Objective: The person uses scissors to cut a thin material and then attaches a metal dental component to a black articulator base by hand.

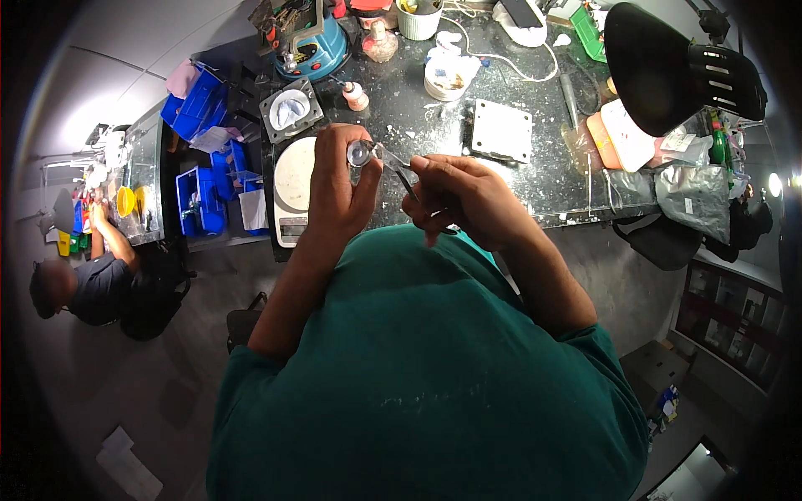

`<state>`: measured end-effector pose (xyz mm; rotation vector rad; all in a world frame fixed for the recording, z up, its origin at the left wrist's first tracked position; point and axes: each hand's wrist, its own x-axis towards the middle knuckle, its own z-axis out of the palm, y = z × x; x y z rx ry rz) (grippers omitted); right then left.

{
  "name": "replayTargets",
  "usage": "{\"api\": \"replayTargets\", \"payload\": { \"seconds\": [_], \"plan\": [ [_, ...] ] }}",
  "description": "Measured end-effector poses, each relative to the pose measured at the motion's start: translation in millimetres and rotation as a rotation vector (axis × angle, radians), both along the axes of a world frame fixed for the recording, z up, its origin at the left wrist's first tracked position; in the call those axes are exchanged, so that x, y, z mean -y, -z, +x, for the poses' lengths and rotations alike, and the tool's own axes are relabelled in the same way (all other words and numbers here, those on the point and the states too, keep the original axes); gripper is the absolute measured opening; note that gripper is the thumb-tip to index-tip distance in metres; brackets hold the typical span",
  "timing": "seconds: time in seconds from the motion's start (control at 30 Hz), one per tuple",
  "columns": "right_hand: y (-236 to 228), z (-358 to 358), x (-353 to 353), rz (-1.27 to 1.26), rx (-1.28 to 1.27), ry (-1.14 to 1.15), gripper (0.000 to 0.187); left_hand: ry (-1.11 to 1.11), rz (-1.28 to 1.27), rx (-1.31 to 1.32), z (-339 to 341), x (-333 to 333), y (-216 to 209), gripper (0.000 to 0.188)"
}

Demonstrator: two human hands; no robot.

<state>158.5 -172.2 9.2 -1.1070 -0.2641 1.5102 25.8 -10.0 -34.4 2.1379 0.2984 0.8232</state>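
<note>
Near the front edge of the workbench, my left hand is closed on a small round clear-and-white piece, held between thumb and fingers. My right hand pinches a thin tool with a dark shaft. A pale, shiny strip reaches from the right fingertips to the round piece; whether it belongs to the tool I cannot tell. Just left of my left hand lies a scale with a round white pan. Beyond my right hand is a square metal plate.
A black lamp head hangs over the right side of the black workbench. At the back stand a blue machine, a small pink bottle and a white tub. Blue bins sit left; another person works beyond them.
</note>
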Motion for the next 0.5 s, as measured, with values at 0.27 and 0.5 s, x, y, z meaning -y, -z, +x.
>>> {"api": "replayTargets", "payload": {
  "seconds": [0.27,0.5],
  "plan": [
    [-19,-9,-2,0.002,0.120,0.012,0.037,-0.020,0.004,-0.015,-2,0,2,0.024],
    [-13,-1,-1,-0.029,0.113,-0.029,0.039,-0.003,-0.024,-0.016,-3,2,-1,0.022]
  ]
}}
